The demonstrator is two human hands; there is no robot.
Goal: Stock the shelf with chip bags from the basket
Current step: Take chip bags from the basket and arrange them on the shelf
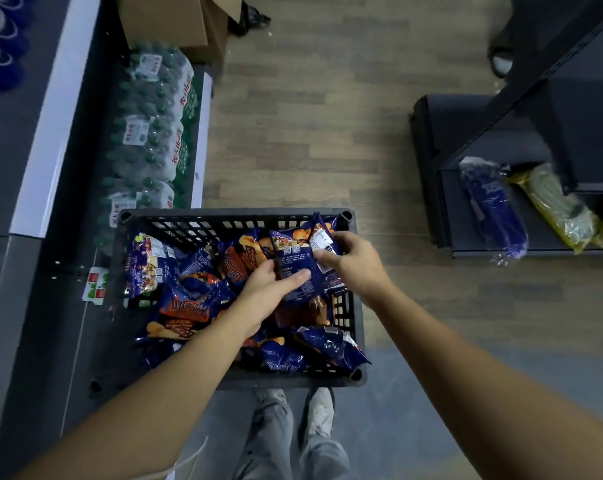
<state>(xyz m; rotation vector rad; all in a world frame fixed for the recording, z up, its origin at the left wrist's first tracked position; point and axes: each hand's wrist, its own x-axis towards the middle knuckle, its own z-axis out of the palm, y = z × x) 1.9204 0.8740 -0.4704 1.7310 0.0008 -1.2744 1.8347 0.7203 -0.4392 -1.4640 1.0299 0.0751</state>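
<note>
A bag (289, 261) was found at the basket's (223, 216) far right corner, gripped low by the left hand (270, 289) and pinched higher by the right hand (353, 263). It was judged light, slippery, crushable; holding by the sealed edges was advised.

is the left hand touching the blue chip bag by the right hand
Touching: in the head view the left hand grips the blue chip bag, thumb laid across its face.
</note>
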